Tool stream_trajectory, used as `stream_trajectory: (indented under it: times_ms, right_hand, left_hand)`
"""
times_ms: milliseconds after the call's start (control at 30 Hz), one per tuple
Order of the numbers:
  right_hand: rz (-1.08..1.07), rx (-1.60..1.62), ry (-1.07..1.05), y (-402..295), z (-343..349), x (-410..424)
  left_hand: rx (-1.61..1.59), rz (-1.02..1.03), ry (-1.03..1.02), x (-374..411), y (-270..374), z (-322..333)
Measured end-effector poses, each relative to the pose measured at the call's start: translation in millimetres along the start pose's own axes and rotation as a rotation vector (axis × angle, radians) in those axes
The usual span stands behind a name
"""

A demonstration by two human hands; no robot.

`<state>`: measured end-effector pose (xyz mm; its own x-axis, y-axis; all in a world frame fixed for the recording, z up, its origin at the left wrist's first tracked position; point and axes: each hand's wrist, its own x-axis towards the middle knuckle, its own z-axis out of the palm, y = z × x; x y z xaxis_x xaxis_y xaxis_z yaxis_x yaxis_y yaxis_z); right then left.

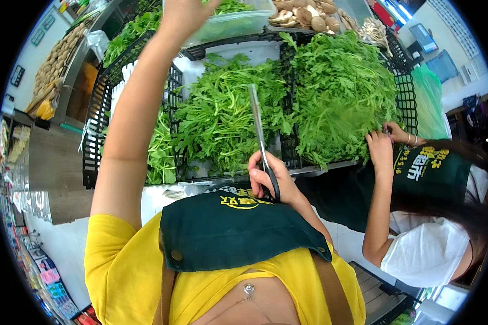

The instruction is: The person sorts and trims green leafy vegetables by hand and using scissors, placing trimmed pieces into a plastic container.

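My right hand (274,176) grips a pair of scissors (260,130) with dark handles, its metal blades pointing up over the leafy greens (227,109) in the middle black crate. My left arm reaches up across the crates; my left hand (189,16), cut off by the top edge, is at a clear plastic tub (236,24) with greens inside. Whether its fingers hold anything cannot be seen. More leafy greens (341,93) fill the crate to the right.
A co-worker's hands (380,146) are at the right crate's near corner. Mushrooms (305,16) lie in a tray behind. A black plastic crate wall (95,130) stands at the left, and a green plastic bag (429,101) hangs at the right.
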<state>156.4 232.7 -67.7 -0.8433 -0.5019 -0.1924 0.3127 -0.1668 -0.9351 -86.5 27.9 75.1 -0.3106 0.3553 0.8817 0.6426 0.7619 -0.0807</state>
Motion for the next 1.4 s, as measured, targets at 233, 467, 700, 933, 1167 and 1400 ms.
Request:
stream_trajectory:
  times_ms: [233, 467, 700, 933, 1167, 1400]
  right_hand:
    - [-0.431, -0.014, 0.167, 15.3, -8.6, -26.9]
    - [-0.418, 0.014, 0.182, 17.6, -8.8, -33.5]
    - [-0.390, 0.043, 0.165, 18.3, -9.5, -31.6]
    - [-0.381, 0.072, 0.173, 19.5, -9.6, -28.9]
    - [-0.370, 0.095, 0.203, 19.2, -9.8, -28.2]
    - [-0.390, 0.096, 0.192, 21.3, -9.4, -28.0]
  left_hand:
    - [-0.600, -0.023, -0.522, -38.4, 136.9, 60.0]
    - [-0.326, 0.019, -0.605, -56.7, 189.8, 92.7]
    - [-0.538, -0.099, -0.870, -43.9, 189.6, 90.3]
    - [-0.600, -0.302, -1.003, -45.9, 178.2, 100.5]
    - [-0.341, -0.051, -0.999, -45.3, 177.4, 93.2]
    - [-0.734, -0.260, -0.683, -10.2, 155.7, 67.8]
